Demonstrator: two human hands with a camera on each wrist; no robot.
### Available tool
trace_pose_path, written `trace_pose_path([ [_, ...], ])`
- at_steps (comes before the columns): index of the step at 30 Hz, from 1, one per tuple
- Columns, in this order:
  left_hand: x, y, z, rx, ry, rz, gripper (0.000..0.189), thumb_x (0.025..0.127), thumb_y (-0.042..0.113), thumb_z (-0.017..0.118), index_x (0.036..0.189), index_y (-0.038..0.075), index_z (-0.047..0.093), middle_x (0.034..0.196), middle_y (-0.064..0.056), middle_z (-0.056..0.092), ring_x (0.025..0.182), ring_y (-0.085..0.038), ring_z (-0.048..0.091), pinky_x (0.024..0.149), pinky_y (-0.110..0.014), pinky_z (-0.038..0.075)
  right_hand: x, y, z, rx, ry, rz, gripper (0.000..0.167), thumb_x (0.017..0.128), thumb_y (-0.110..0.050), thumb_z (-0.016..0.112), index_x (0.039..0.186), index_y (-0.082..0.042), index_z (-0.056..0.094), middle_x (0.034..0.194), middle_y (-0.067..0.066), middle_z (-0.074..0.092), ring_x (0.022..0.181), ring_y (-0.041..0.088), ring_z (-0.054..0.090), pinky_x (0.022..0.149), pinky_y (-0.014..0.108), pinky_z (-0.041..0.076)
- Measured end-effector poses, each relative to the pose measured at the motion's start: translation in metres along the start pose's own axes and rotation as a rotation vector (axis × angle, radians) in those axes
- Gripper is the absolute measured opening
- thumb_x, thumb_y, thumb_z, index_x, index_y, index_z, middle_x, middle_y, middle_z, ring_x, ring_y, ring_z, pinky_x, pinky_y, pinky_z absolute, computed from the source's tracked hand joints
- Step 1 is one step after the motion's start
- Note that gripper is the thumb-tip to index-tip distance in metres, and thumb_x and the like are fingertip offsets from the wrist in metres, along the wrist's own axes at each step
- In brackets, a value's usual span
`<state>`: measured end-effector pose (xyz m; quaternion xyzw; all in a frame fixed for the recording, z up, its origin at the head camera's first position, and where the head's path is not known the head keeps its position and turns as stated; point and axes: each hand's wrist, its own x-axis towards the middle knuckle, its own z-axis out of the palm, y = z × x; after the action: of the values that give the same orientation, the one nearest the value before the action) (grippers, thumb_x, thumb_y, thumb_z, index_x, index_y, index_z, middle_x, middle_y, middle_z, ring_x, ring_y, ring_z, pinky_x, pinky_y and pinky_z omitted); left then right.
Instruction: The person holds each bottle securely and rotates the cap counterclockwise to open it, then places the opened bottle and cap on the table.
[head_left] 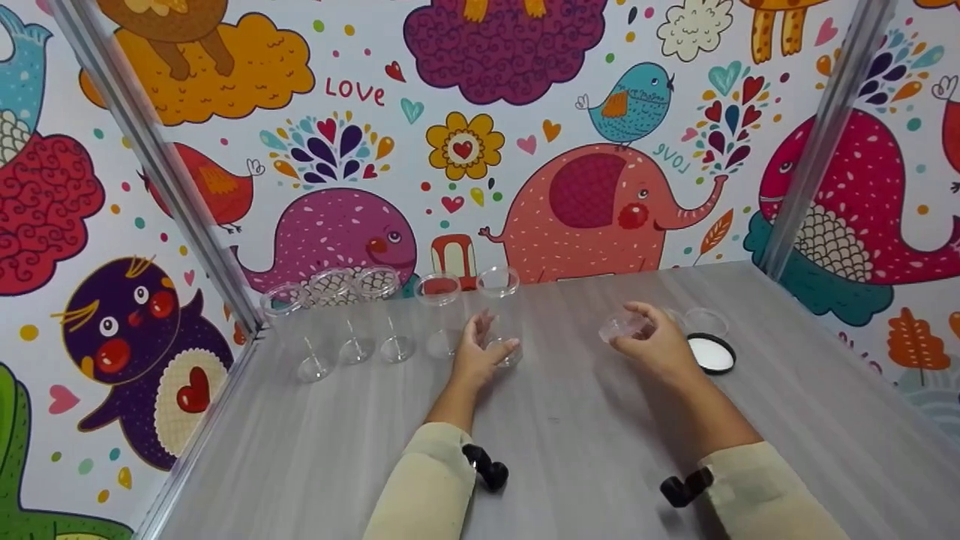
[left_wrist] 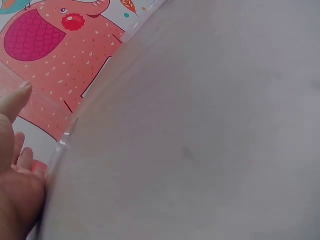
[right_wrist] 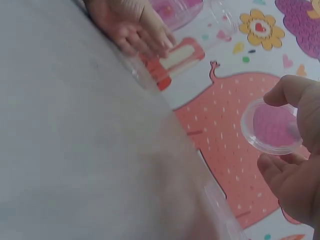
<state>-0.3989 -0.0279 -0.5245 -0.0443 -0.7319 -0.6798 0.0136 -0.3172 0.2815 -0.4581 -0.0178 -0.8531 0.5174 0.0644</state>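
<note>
In the head view my left hand (head_left: 480,356) is at the lower part of a clear plastic cylinder (head_left: 501,311), the rightmost in a row. Thumb and fingers are spread apart at its sides, loosely extended. My right hand (head_left: 660,341) pinches a clear round lid (head_left: 622,328) by its edge above the table. In the right wrist view the lid (right_wrist: 272,127) is tilted, and pink from the printed wall shows through it. The left hand (right_wrist: 132,25) appears there beside the cylinder. Only part of the left hand (left_wrist: 17,190) enters the left wrist view.
Several more clear cylinders (head_left: 439,319) stand upright to the left along the back of the grey table (head_left: 555,450). Beyond my right hand lie a clear lid (head_left: 706,319) and a white disc with a black rim (head_left: 711,355). A printed wall (head_left: 465,210) rises directly behind.
</note>
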Motion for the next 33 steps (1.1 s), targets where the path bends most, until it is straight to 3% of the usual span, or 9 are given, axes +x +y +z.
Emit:
trace_pose_path([
  [4,0.004,0.000,0.001,0.016,0.026,-0.015,0.091,0.090,0.020,0.088,0.165,0.016,0.037,0.171,-0.005,0.045,0.164,-0.030,0.033,0.135,-0.049,0.029,-0.001,0.012,-0.015,-0.186,-0.066,0.070,0.084,0.095,-0.053,0.075,0.163,-0.015,0.043,0.171,0.023,0.033,0.154,0.049,0.041,0.121,0.064,0.044],
  [10,0.011,0.001,0.006,0.113,0.063,-0.070,0.093,0.091,0.021,0.087,0.167,0.023,0.034,0.174,-0.002,0.039,0.164,-0.029,0.033,0.134,-0.050,0.030,-0.006,0.027,-0.035,-0.354,-0.139,0.117,0.098,0.092,-0.070,0.070,0.165,-0.012,0.040,0.170,0.029,0.035,0.154,0.054,0.036,0.121,0.073,0.036],
  [18,0.014,0.002,0.005,0.158,0.065,-0.086,0.096,0.093,0.021,0.084,0.170,0.019,0.027,0.177,-0.005,0.032,0.165,-0.030,0.030,0.134,-0.050,0.029,-0.005,0.041,-0.042,-0.484,-0.171,0.044,0.089,0.097,-0.054,0.073,0.160,0.002,0.044,0.160,0.035,0.046,0.147,0.056,0.045,0.120,0.073,0.039],
  [25,0.012,0.004,0.005,0.198,0.064,-0.050,0.096,0.095,0.021,0.083,0.171,0.013,0.024,0.177,-0.012,0.031,0.165,-0.033,0.029,0.135,-0.051,0.027,-0.002,0.051,-0.037,-0.583,-0.125,0.040,0.085,0.095,-0.045,0.075,0.156,0.006,0.046,0.152,0.036,0.054,0.142,0.056,0.049,0.120,0.073,0.039],
  [28,0.012,0.004,0.005,0.242,0.063,-0.054,0.096,0.095,0.023,0.082,0.171,0.012,0.023,0.176,-0.014,0.031,0.165,-0.035,0.029,0.135,-0.053,0.026,-0.001,0.054,-0.035,-0.619,-0.108,0.039,0.084,0.094,-0.043,0.076,0.155,0.007,0.046,0.152,0.038,0.051,0.143,0.058,0.045,0.121,0.073,0.036],
  [33,0.015,0.003,0.003,0.224,0.043,-0.103,0.103,0.093,0.026,0.085,0.172,0.019,0.020,0.178,-0.010,0.028,0.166,-0.034,0.027,0.135,-0.055,0.025,0.000,0.060,-0.033,-0.657,-0.109,0.003,0.080,0.096,-0.041,0.073,0.154,0.008,0.048,0.155,0.040,0.048,0.151,0.063,0.033,0.122,0.077,0.030],
])
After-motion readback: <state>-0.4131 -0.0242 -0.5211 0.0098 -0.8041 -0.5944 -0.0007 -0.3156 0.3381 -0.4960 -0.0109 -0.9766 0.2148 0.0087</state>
